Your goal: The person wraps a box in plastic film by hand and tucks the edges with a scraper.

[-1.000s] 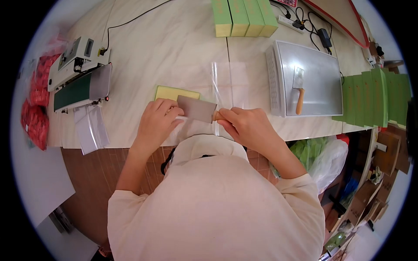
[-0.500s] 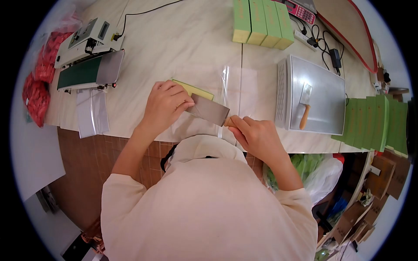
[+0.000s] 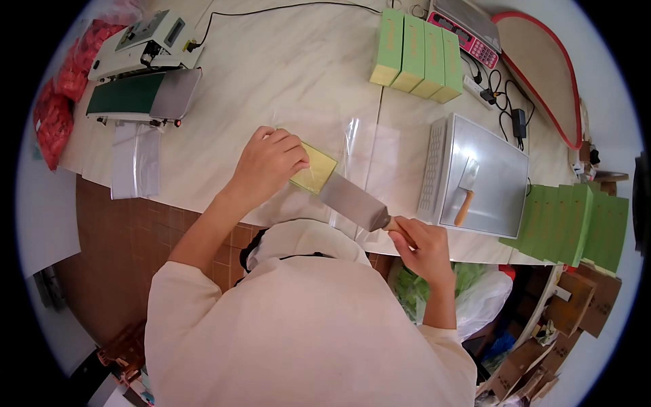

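My left hand point(image 3: 270, 161) is closed on the left end of a small yellow-green box point(image 3: 315, 169), fingertips pressing its yellow face. Clear film point(image 3: 351, 139) spreads under and around the box on the table. In my right hand point(image 3: 424, 245) is the wooden handle of a scraper point(image 3: 352, 202) with a broad flat metal blade. The blade's far end meets or slightly overlaps the box's lower right edge; actual contact cannot be made out. A second scraper point(image 3: 468, 186) lies on the flat-topped metal heating plate point(image 3: 502, 176) to the right.
Green boxes point(image 3: 410, 57) stand in a row at the back, with more green boxes point(image 3: 553, 220) stacked right. A pink scale point(image 3: 468, 41) and tangled cables point(image 3: 505, 102) sit behind the plate. On the left stand a sealing machine point(image 3: 139, 88) and clear bags point(image 3: 135, 159).
My right hand has drawn the scraper right and toward me, uncovering more of the box's yellow face. My left hand still holds the box. The camera view has shifted slightly.
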### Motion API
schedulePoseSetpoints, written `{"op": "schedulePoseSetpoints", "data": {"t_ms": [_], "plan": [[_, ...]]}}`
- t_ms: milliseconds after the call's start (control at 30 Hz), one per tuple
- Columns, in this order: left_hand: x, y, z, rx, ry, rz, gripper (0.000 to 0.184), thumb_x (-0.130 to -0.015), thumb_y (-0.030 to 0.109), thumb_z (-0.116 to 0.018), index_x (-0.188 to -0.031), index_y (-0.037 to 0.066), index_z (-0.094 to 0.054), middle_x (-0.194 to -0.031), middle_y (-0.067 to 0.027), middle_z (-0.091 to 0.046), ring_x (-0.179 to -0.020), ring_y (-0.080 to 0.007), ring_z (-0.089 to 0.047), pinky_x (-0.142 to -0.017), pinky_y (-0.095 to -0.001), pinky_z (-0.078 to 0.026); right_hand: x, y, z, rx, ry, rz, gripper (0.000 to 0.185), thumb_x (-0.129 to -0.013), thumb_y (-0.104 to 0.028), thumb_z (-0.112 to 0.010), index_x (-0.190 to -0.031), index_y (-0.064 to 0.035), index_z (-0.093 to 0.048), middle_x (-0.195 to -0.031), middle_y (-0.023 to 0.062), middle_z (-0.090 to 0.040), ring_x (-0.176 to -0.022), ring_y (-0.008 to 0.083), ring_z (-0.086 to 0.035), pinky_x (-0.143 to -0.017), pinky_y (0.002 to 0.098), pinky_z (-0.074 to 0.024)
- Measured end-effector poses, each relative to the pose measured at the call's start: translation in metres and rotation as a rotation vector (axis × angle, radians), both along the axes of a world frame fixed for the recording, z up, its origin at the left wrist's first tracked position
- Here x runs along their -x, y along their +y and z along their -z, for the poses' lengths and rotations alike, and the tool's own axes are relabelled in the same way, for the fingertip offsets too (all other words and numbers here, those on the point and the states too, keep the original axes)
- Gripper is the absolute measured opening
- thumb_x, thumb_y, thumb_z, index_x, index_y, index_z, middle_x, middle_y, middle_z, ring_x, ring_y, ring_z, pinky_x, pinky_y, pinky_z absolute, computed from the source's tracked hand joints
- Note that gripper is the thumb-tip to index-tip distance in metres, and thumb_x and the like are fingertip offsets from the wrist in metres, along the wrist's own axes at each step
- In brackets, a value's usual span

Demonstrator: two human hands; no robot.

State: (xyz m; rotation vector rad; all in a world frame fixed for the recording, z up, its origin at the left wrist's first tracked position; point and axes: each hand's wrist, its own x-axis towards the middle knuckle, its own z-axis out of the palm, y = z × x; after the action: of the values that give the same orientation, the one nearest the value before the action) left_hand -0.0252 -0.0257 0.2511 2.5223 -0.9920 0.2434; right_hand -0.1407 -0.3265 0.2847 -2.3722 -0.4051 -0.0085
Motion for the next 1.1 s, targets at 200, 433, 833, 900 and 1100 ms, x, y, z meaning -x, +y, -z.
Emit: {"op": "schedulePoseSetpoints", "data": {"t_ms": [200,433,833,900,1100], "plan": [[-0.001,-0.002,0.003,-0.03,-0.012,-0.015,0.009,-0.077,0.014,-0.073,-0.079,0.011,-0.065,-0.084,0.0013,-0.061,-0.089,-0.018,-0.058,-0.085,-0.0351,-0.042,-0.009,0.029,0.013,-0.044,-0.05,-0.086,0.015,-0.084,-0.013,-0.072,-0.096,-0.0069,-0.067,-0.065,0.0041,-0.06,-0.05,0.0221,-0.056,-0.045,0.0331,-0.0415],[-0.002,0.005,0.006,0.001,-0.074,-0.068,0.014,-0.073,0.008,-0.073,-0.085,0.009,-0.065,-0.085,-0.0024,-0.062,-0.091,-0.0212,-0.06,-0.087,-0.0365,-0.044,-0.026,0.034,0.017,0.133,-0.145,-0.05,0.013,-0.087,-0.017,-0.069,-0.095,-0.0078,-0.064,-0.061,0.0026,-0.055,-0.048,0.022,-0.053,-0.042,0.0335,-0.04],[-0.018,-0.014,-0.007,0.05,-0.133,-0.03,0.03,-0.073,0.013,-0.075,-0.101,0.012,-0.063,-0.106,-0.0023,-0.059,-0.109,-0.0211,-0.053,-0.101,-0.0433,-0.038,-0.044,0.045,0.019,0.143,-0.166,-0.044,0.011,-0.09,-0.02,-0.067,-0.094,-0.0103,-0.063,-0.061,0.0022,-0.055,-0.047,0.0227,-0.053,-0.041,0.0338,-0.0395],[-0.022,-0.016,-0.005,0.014,-0.142,0.028,0.025,-0.073,0.013,-0.074,-0.096,0.012,-0.064,-0.103,-0.0012,-0.06,-0.107,-0.0198,-0.054,-0.102,-0.0439,-0.038,-0.045,0.047,0.019,0.142,-0.181,-0.037,0.011,-0.09,-0.021,-0.066,-0.094,-0.0107,-0.063,-0.061,0.002,-0.055,-0.047,0.0227,-0.053,-0.041,0.0337,-0.0394],[-0.016,-0.002,-0.002,-0.117,-0.141,0.184,0.008,-0.077,0.013,-0.068,-0.076,0.012,-0.06,-0.082,0.0014,-0.057,-0.092,-0.0144,-0.058,-0.101,-0.0431,-0.037,-0.041,0.052,0.021,0.14,-0.16,0.028,0.01,-0.093,-0.025,-0.063,-0.092,-0.0146,-0.063,-0.059,0.001,-0.055,-0.046,0.0221,-0.053,-0.04,0.0332,-0.0384]]}}
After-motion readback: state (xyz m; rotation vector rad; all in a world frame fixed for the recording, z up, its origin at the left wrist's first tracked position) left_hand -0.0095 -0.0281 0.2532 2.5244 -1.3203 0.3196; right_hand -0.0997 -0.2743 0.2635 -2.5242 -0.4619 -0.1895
